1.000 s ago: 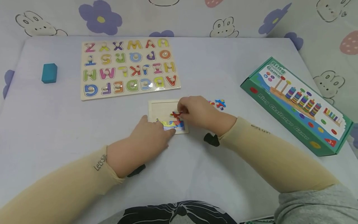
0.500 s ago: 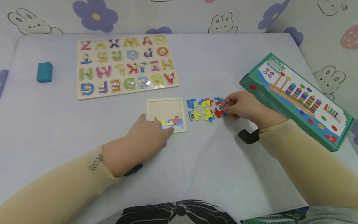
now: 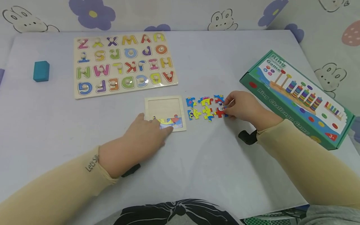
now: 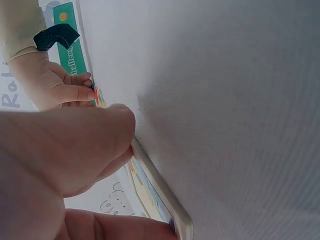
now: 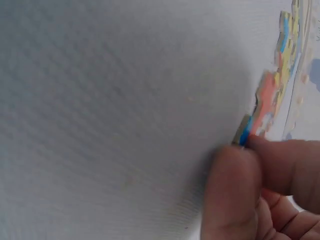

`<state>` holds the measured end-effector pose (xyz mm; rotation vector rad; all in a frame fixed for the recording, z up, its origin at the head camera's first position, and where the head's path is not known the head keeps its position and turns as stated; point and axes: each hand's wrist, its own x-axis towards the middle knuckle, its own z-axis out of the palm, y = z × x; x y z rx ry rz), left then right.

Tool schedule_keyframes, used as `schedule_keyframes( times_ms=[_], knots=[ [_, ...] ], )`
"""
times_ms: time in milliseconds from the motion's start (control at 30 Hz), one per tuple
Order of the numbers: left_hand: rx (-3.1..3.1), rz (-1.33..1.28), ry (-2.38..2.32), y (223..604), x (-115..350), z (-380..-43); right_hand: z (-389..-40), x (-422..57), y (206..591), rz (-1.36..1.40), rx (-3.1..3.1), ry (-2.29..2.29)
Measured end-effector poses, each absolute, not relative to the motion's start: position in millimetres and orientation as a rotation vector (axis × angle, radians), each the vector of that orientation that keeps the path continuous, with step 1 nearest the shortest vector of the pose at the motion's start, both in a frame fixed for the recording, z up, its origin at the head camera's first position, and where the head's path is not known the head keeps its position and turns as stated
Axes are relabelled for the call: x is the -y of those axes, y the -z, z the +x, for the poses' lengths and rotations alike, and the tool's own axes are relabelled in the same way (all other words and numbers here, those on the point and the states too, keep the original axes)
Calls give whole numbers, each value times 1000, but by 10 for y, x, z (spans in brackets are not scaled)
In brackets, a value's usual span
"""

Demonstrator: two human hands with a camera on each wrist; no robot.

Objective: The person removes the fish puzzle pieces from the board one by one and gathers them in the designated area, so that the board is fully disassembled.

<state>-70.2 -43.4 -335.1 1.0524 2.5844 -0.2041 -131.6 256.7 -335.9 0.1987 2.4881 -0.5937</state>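
My left hand (image 3: 137, 139) rests on the near left corner of a small wooden puzzle tray (image 3: 163, 98), thumb along its near rim and fingers at its left side. Joined jigsaw pieces (image 3: 177, 122) line the tray's near part, partly hidden by that hand; bare wood shows above. To the right, my right hand (image 3: 247, 109) pinches a red and blue jigsaw piece (image 3: 219, 113) by its right edge, between thumb and index finger. The right wrist view shows the blue edge (image 5: 244, 131) of that piece at the fingertips. Several loose yellow, blue and red pieces (image 3: 208, 113) lie beside it.
Behind the tray lies a wooden alphabet peg board (image 3: 126, 65). A teal block (image 3: 41, 71) stands at the far left. The green ring game box (image 3: 295, 100) lies slanted at the right, just beyond my right hand. White cloth covers the table (image 3: 197, 165).
My right hand has left a red piece in the tray, moved right to the loose pieces and taken hold of another. The left hand stays on the tray; the head view has shifted slightly.
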Motion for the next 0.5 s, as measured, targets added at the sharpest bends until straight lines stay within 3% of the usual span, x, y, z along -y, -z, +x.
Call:
schedule_keyframes(
  times_ms=[267, 500],
  knots=[
    [-2585, 1057, 201, 3341, 456, -696, -1281, -2462, 3280, 150, -2573, 495],
    [-2571, 990, 127, 3364, 571, -664, -1181, -1892, 3147, -151, -2665, 393]
  ],
)
